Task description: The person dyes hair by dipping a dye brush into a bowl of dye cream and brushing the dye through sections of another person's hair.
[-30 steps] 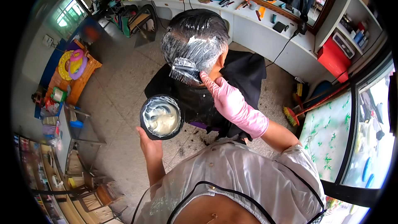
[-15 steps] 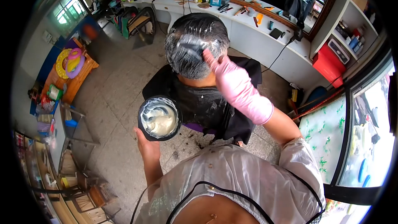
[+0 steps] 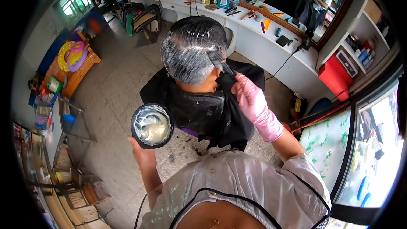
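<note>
Here's the brushwork: the gloved right hand [image 3: 251, 98] grips the dark brush [image 3: 228, 68] by its handle, its head against the cream-streaked hair [image 3: 184, 61] on the seated person's right side. Down below, the bare left hand [image 3: 145, 157] supports the black bowl [image 3: 147, 145], thumb at the side, other fingers hidden, with white cream [image 3: 152, 127] inside, beside the black cape [image 3: 195, 112]. This looks like the spreading step; the next move seems to call for a light, controlled stroke and a level bowl.
</note>
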The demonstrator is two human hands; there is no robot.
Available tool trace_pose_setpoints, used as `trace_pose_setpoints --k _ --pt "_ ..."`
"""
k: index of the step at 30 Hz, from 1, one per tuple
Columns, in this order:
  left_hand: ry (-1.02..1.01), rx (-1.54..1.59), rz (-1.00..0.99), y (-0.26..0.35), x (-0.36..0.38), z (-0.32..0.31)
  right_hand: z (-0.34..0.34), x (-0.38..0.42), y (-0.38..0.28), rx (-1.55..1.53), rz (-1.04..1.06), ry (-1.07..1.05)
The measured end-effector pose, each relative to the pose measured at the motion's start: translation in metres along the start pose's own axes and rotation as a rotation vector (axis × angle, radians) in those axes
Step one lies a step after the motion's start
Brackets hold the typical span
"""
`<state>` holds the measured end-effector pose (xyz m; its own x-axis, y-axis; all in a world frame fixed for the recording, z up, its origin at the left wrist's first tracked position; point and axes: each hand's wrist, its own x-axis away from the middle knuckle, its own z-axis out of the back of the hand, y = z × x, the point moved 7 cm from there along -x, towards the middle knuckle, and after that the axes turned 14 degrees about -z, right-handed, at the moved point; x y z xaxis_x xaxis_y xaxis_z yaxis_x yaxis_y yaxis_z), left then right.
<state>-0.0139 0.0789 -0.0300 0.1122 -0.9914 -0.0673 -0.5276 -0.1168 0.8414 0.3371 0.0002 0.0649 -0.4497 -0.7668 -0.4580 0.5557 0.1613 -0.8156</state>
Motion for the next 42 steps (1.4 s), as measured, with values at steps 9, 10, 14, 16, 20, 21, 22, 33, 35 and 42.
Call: trace_pose_setpoints --k 9,10,14,16,20,21,22,33,35,42 --pt "0.092 0.008 -0.037 0.003 0.020 -0.024 -0.004 -0.109 0.049 0.060 -0.119 -0.114" --pt "0.105 0.003 -0.042 0.005 0.022 -0.026 -0.006 -0.119 0.059 0.008 -0.121 -0.079" --pt "0.209 -0.060 -0.037 0.009 0.026 -0.027 -0.012 -0.128 0.064 -0.254 -0.421 -0.239" --pt "0.245 -0.076 -0.047 0.010 0.031 -0.028 -0.025 -0.122 0.058 -0.346 -0.364 -0.408" --pt "0.276 -0.091 -0.074 0.015 0.040 -0.038 -0.055 -0.151 0.078 -0.230 -0.189 -0.378" --pt "0.297 -0.092 -0.093 0.017 0.043 -0.042 -0.052 -0.160 0.079 -0.278 -0.171 -0.325" --pt "0.310 -0.094 -0.106 0.018 0.046 -0.044 -0.043 -0.167 0.081 -0.205 -0.139 -0.285" --pt "0.371 -0.113 -0.166 0.032 0.057 -0.065 -0.049 -0.184 0.092 -0.110 -0.006 -0.282" --pt "0.378 -0.118 -0.163 0.033 0.055 -0.069 -0.048 -0.179 0.098 -0.296 -0.165 -0.327" --pt "0.292 -0.077 -0.094 0.040 0.051 -0.088 -0.051 -0.174 0.080 -0.112 0.035 -0.255"
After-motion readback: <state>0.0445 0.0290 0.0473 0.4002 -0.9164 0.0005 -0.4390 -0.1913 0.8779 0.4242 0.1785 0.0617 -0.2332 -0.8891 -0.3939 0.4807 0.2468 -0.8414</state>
